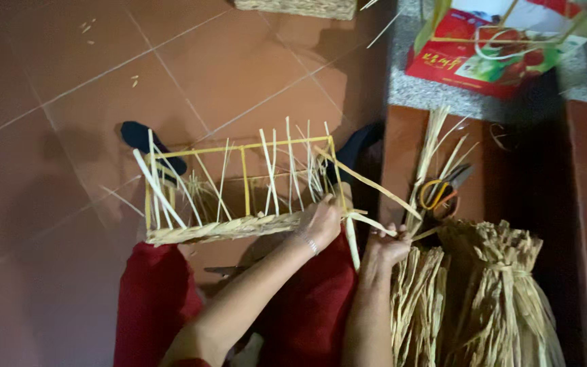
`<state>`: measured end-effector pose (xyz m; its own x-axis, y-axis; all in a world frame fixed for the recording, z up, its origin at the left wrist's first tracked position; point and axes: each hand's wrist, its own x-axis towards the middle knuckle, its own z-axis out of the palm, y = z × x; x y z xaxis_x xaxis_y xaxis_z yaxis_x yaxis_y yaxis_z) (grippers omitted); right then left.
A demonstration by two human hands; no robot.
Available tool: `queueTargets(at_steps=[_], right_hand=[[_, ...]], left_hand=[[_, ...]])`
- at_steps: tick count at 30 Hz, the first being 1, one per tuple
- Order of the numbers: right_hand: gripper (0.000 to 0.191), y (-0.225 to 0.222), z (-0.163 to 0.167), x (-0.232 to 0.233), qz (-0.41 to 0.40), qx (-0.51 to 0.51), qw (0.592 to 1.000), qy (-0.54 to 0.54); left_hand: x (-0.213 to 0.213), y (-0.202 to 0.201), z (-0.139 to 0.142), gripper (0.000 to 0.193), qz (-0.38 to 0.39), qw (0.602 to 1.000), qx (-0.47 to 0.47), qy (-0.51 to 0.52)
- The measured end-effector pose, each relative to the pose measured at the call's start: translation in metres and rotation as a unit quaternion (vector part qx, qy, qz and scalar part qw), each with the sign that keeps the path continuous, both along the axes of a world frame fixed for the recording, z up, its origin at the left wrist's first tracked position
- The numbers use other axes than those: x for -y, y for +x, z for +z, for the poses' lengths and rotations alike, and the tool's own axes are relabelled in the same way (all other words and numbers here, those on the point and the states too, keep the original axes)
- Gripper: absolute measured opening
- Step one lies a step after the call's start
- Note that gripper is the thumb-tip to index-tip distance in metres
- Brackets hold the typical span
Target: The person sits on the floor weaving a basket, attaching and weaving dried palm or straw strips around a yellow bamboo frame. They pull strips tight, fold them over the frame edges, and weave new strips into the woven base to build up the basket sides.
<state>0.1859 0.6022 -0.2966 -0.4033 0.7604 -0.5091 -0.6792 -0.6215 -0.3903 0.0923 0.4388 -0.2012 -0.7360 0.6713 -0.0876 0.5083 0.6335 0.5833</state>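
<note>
1. Reddish-brown floor tiles fill the left and middle of the view, with a few tiny straw bits scattered on them.
2. Sitting on the person's lap, over the red trousers, is a half-woven basket frame: a yellow rectangular frame with loose straw uprights sticking up all around. Only the near rim is braided so far, and nothing but stray straw ends lies inside.
3. Left hand is at the frame's right near corner, fingers curled closed over the braided edge, pretty much pinching it.
4. Right hand sits just beside it, to the right, fingers closed on a pale straw strip that runs back to the corner.
5. Right of the hands stand two tied bundles of dried straw, upright and touching each other.
6. Behind those, scissors with yellow and orange handles lie on the dark surface among loose stalks.
7. Top right, a red printed bag rests on a grey speckled ledge; can't tell what's in it.
8. Another woven piece peeks in at the top edge.
</note>
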Motion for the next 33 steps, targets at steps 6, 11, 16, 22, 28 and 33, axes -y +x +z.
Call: queueTargets(at_steps=[6,11,16,22,28,33], right_hand=[[0.022,0.005,0.005,-0.001,0.002,0.07,0.997,-0.03],[0.033,0.025,0.017,-0.006,0.168,0.201,0.96,0.103],[0.044,0.043,0.026,-0.008,0.212,0.168,0.959,0.085],[0.049,0.013,0.026,0.005,0.319,0.285,0.882,0.197],[0.05,-0.025,0.082,0.012,0.331,0.267,0.838,0.342],[0.049,-0.016,0.147,0.032,0.292,0.095,0.888,0.342]], left_hand=[[-0.048,-0.024,0.006,0.024,0.056,0.986,0.106,-0.117],[-0.05,-0.03,-0.006,0.029,0.063,0.988,0.099,-0.095],[-0.031,-0.038,-0.002,0.03,0.053,0.993,0.04,-0.102],[0.016,-0.085,0.063,0.028,0.105,0.993,-0.027,-0.047],[0.083,-0.1,0.15,0.031,0.13,0.991,0.013,0.038],[0.163,-0.075,0.178,0.027,0.149,0.979,0.016,0.138]])
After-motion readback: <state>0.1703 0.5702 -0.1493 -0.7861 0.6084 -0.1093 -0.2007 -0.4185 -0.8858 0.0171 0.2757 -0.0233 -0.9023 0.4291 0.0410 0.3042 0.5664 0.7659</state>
